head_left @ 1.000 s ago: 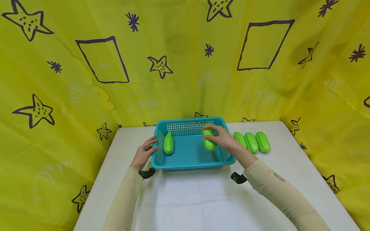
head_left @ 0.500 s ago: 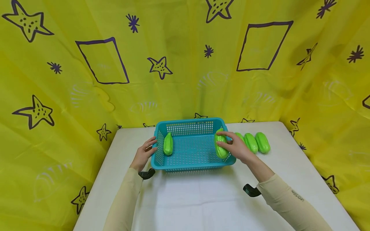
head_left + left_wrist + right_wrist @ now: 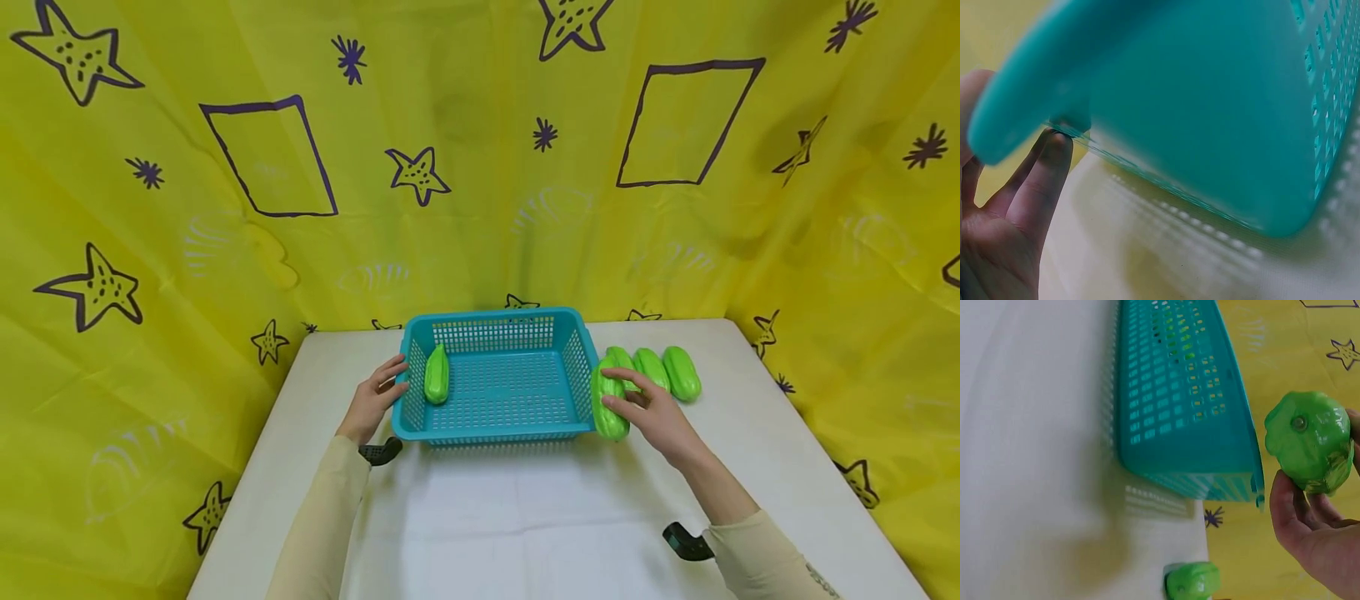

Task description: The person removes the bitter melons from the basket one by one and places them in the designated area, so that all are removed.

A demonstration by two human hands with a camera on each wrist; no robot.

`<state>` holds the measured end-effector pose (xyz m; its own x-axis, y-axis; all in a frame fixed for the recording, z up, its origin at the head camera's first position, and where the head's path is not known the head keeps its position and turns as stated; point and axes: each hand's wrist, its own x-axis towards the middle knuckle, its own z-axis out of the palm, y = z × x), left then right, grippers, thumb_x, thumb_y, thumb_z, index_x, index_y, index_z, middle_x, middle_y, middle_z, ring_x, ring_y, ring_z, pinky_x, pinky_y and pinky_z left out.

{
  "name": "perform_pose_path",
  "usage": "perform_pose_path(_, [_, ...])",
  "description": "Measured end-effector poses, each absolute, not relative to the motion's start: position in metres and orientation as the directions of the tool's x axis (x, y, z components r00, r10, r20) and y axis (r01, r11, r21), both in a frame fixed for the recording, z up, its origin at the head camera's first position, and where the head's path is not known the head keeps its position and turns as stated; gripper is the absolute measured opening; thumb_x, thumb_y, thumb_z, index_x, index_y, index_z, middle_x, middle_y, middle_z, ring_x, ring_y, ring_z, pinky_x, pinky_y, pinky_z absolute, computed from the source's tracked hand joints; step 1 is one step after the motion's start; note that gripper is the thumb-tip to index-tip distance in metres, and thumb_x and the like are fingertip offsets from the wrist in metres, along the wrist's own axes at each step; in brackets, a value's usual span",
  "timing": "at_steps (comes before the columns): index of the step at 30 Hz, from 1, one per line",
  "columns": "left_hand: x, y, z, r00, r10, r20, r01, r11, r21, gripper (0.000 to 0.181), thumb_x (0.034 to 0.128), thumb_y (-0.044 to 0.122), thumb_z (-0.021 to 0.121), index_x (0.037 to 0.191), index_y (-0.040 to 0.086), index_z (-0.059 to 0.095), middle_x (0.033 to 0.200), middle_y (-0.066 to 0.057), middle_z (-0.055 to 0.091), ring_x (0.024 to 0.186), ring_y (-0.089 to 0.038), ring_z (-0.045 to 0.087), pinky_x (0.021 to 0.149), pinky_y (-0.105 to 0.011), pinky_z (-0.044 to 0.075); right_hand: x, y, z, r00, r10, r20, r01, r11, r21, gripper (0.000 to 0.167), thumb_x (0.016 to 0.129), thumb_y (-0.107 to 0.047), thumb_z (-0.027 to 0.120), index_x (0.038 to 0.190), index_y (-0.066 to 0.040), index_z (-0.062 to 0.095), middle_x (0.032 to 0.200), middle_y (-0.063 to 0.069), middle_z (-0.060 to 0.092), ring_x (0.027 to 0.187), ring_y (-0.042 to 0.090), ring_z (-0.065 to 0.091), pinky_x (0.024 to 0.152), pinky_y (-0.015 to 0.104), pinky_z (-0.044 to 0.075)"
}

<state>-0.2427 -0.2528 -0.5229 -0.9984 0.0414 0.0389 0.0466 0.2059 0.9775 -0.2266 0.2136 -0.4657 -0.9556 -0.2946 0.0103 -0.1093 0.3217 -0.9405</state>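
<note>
My right hand [image 3: 660,417] pinches a ridged bright green gourd [image 3: 609,408] between thumb and fingers, just outside the right end of the blue-green plastic basket [image 3: 495,435]. In the right wrist view, the rounded end of this gourd [image 3: 1307,440] faces the camera, held above the table and beside the basket rim. At the basket's left end, my left hand [image 3: 371,402] holds the rim. The left wrist view shows its fingers [image 3: 1044,181] under the rim against the wall. Another green gourd [image 3: 437,375] lies inside the basket near the left wall.
Several green gourds lie on the white table [image 3: 487,533] right of the basket, such as the outermost gourd [image 3: 681,373]; the held one partly hides the nearest. Yellow patterned curtain [image 3: 480,233] encloses the back and sides. Black curved pieces [image 3: 686,542] sit at both wrists.
My right hand has carried the gourd from above the basket's right half rightward and toward me, past the right rim. My left hand and the basket have stayed in place.
</note>
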Motion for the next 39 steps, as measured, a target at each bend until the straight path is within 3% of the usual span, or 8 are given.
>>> perform_pose_path(7, [-0.239, -0.250, -0.511, -0.998, 0.053, 0.033, 0.043, 0.184, 0.982, 0.047, 0.0989, 0.011, 0.058, 0.143, -0.001, 0.046, 0.158, -0.005, 0.030, 0.146, -0.028, 0.021, 0.118, -0.047, 0.021, -0.218, 0.235, -0.468, -0.968, -0.249, -0.012, -0.080, 0.353, -0.932, 0.057, 0.096, -0.032, 0.064, 0.144, -0.009, 0.045, 0.155, 0.021, 0.027, 0.136, 0.057, 0.024, 0.104, 0.072, 0.025])
perform_pose_path(13, [-0.235, -0.249, -0.503, -0.998, 0.060, 0.021, 0.032, 0.179, 0.983, 0.048, 0.0991, 0.010, 0.058, 0.144, -0.002, 0.045, 0.159, -0.006, 0.029, 0.147, -0.028, 0.020, 0.118, -0.046, 0.021, -0.220, 0.254, -0.473, -0.971, -0.237, -0.006, -0.096, 0.415, -0.905, 0.058, 0.097, -0.032, 0.063, 0.145, -0.007, 0.043, 0.153, 0.023, 0.029, 0.133, 0.057, 0.029, 0.101, 0.072, 0.030])
perform_pose_path(18, [-0.241, -0.253, -0.520, -0.999, 0.038, 0.032, 0.039, 0.194, 0.980, 0.047, 0.0986, 0.017, 0.060, 0.143, 0.004, 0.049, 0.157, 0.001, 0.032, 0.146, -0.025, 0.023, 0.118, -0.046, 0.023, -0.223, 0.268, -0.486, -0.965, -0.262, -0.017, -0.116, 0.482, -0.868, 0.057, 0.097, -0.031, 0.062, 0.145, -0.005, 0.043, 0.148, 0.026, 0.035, 0.124, 0.053, 0.043, 0.093, 0.056, 0.046])
perform_pose_path(21, [-0.241, -0.254, -0.520, -0.999, 0.028, 0.025, 0.030, 0.205, 0.978, 0.048, 0.0983, 0.019, 0.061, 0.143, 0.005, 0.049, 0.157, 0.003, 0.033, 0.145, -0.025, 0.024, 0.117, -0.046, 0.026, -0.224, 0.272, -0.496, -0.957, -0.289, -0.029, -0.128, 0.507, -0.852, 0.056, 0.097, -0.029, 0.062, 0.144, -0.004, 0.043, 0.146, 0.025, 0.037, 0.118, 0.050, 0.050, 0.086, 0.044, 0.051])
perform_pose_path(23, [-0.241, -0.254, -0.521, -1.000, 0.021, 0.018, 0.022, 0.210, 0.977, 0.048, 0.0980, 0.019, 0.061, 0.143, 0.006, 0.050, 0.156, 0.004, 0.033, 0.145, -0.025, 0.025, 0.116, -0.046, 0.027, -0.225, 0.275, -0.502, -0.950, -0.309, -0.039, -0.135, 0.521, -0.843, 0.055, 0.097, -0.028, 0.062, 0.143, -0.003, 0.044, 0.144, 0.025, 0.039, 0.116, 0.048, 0.052, 0.085, 0.042, 0.052])
perform_pose_path(31, [-0.238, -0.251, -0.511, -0.999, 0.047, 0.009, 0.017, 0.176, 0.984, 0.047, 0.0991, 0.012, 0.058, 0.143, 0.000, 0.047, 0.158, -0.002, 0.030, 0.146, -0.029, 0.022, 0.117, -0.047, 0.024, -0.229, 0.280, -0.526, -0.943, -0.325, -0.073, -0.134, 0.569, -0.812, 0.054, 0.095, -0.028, 0.065, 0.139, -0.001, 0.048, 0.139, 0.025, 0.047, 0.115, 0.046, 0.052, 0.090, 0.051, 0.050])
perform_pose_path(36, [-0.231, -0.245, -0.495, -0.998, 0.060, -0.003, 0.008, 0.180, 0.984, 0.048, 0.0988, 0.007, 0.057, 0.143, -0.005, 0.044, 0.159, -0.009, 0.027, 0.146, -0.033, 0.020, 0.117, -0.050, 0.022, -0.234, 0.281, -0.537, -0.942, -0.332, -0.038, -0.170, 0.575, -0.800, 0.052, 0.094, -0.027, 0.066, 0.136, 0.000, 0.051, 0.138, 0.025, 0.049, 0.119, 0.048, 0.050, 0.096, 0.059, 0.044])
perform_pose_path(39, [-0.231, -0.244, -0.493, -0.998, 0.056, -0.015, -0.004, 0.186, 0.982, 0.048, 0.0989, 0.008, 0.057, 0.143, -0.004, 0.044, 0.159, -0.007, 0.028, 0.146, -0.031, 0.022, 0.117, -0.047, 0.023, -0.235, 0.281, -0.540, -0.939, -0.343, -0.014, -0.194, 0.566, -0.802, 0.049, 0.094, -0.024, 0.068, 0.134, 0.001, 0.053, 0.137, 0.026, 0.050, 0.121, 0.049, 0.049, 0.098, 0.063, 0.041])
